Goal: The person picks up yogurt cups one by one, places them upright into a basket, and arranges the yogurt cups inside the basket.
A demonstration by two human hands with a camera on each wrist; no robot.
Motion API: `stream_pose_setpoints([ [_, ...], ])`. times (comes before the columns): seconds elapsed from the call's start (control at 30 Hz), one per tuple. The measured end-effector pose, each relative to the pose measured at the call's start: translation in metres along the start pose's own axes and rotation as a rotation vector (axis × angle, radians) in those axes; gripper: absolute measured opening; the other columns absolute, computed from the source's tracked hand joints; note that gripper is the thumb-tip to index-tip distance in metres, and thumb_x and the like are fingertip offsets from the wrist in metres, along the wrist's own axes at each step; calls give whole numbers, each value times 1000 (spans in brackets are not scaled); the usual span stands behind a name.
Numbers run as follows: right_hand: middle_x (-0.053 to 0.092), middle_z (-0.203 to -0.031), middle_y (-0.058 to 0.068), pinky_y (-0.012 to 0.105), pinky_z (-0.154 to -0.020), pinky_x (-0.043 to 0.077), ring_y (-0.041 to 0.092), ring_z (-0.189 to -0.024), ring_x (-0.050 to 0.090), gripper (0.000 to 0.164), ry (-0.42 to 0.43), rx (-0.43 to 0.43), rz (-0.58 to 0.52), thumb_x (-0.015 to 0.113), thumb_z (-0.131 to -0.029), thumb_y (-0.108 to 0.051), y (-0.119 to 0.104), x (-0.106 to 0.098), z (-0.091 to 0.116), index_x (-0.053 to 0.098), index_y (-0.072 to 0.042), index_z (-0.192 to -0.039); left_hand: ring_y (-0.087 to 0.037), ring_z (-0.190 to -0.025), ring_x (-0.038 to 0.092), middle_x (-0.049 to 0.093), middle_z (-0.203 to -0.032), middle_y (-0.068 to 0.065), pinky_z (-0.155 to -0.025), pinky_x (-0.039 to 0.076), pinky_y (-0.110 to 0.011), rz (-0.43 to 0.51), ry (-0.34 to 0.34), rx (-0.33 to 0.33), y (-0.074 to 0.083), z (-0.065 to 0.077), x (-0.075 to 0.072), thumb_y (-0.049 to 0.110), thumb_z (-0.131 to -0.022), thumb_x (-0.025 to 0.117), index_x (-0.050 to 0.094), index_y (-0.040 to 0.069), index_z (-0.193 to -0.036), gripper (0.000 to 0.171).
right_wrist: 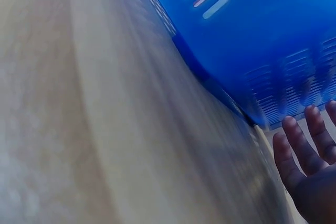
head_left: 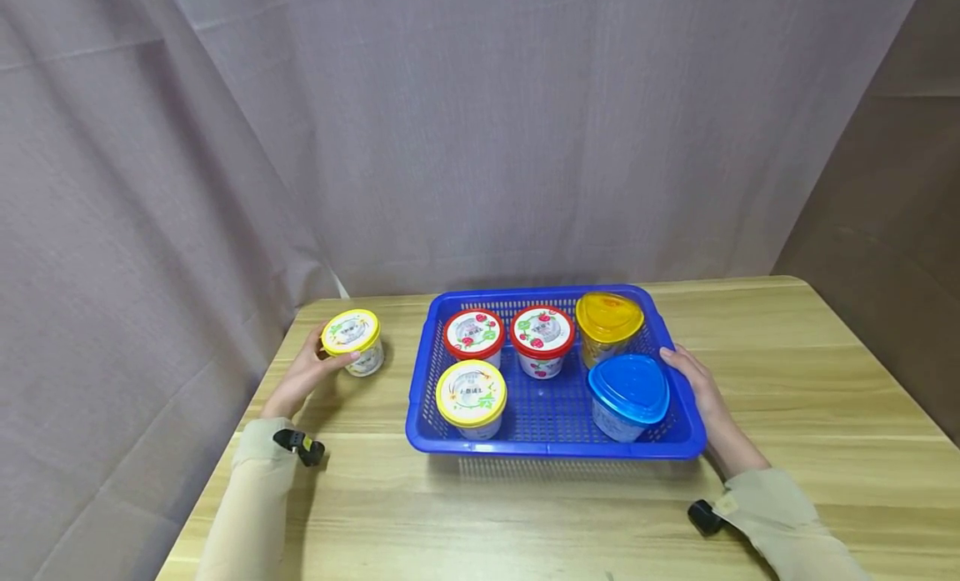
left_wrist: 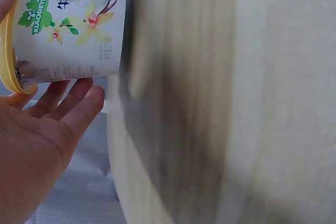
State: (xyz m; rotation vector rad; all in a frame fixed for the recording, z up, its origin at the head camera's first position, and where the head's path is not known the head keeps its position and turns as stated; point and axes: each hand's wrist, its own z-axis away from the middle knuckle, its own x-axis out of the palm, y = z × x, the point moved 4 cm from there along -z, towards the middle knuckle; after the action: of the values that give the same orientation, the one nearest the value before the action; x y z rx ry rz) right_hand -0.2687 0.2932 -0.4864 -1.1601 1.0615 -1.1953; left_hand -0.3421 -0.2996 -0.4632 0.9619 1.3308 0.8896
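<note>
At the left of the table, my left hand (head_left: 306, 377) holds a white paper tub (head_left: 367, 362) with a yellow lid, thumb on the near side and fingers around the far side. The left wrist view shows flower pictures on this tub (left_wrist: 68, 30). My right hand (head_left: 701, 389) holds the right rim of a blue plastic basket (head_left: 555, 449), its thumb over the edge. Below the rim, in the right wrist view, its fingers (right_wrist: 302, 145) reach toward the slotted wall.
Inside the basket stand two red-lidded tubs (head_left: 474, 333), a yellow-lidded tub (head_left: 471, 393), an orange-lidded container (head_left: 609, 317) and a blue-lidded container (head_left: 628, 393). The wooden table (head_left: 555, 523) ends at a grey curtain (head_left: 525, 131) behind.
</note>
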Motion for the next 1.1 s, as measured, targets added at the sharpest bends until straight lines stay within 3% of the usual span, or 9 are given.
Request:
stream_pose_setpoints([
  [0.17, 32, -154, 9, 16, -92, 46, 7, -123, 45, 74, -6, 1, -13, 38, -105, -52, 1, 0, 0, 13, -14, -163, -35, -134, 38, 33, -154, -22, -111, 31, -46, -15, 17, 18, 15, 4, -3, 27, -92, 74, 9, 8, -161, 96],
  [0.4, 52, -125, -16, 18, -90, 49, -1, -111, 54, 69, -7, -29, -47, 40, -105, -49, 0, 0, 1, 20, -13, -160, -30, -131, 43, 40, -149, -17, -103, 38, -34, -51, 29, 127, 52, 7, -4, 24, -91, 77, 21, 9, -159, 89],
  [0.57, 54, -121, -19, 19, -89, 50, -1, -110, 56, 65, -9, -39, -53, 40, -105, -48, -1, 0, 2, 24, -14, -158, -29, -132, 45, 41, -149, -15, -104, 40, -36, -72, 15, 150, 71, 9, 0, 28, -89, 79, 19, 10, -160, 94],
  [0.83, 57, -119, -20, 19, -89, 50, -1, -109, 57, 59, -12, -46, -77, 41, -106, -46, -1, 0, 2, 30, -16, -155, -30, -137, 42, 36, -154, -12, -110, 39, -48, -60, -40, 142, 105, 16, 22, 35, -86, 82, 12, 12, -161, 105],
  [1.1, 55, -120, -19, 19, -89, 50, -1, -110, 56, 60, -16, -46, -60, 40, -106, -47, -1, 0, 1, 28, -16, -156, -31, -132, 48, 40, -149, -11, -106, 44, -45, -11, -89, 197, 138, 26, 51, 27, -86, 83, 17, 14, -159, 100],
])
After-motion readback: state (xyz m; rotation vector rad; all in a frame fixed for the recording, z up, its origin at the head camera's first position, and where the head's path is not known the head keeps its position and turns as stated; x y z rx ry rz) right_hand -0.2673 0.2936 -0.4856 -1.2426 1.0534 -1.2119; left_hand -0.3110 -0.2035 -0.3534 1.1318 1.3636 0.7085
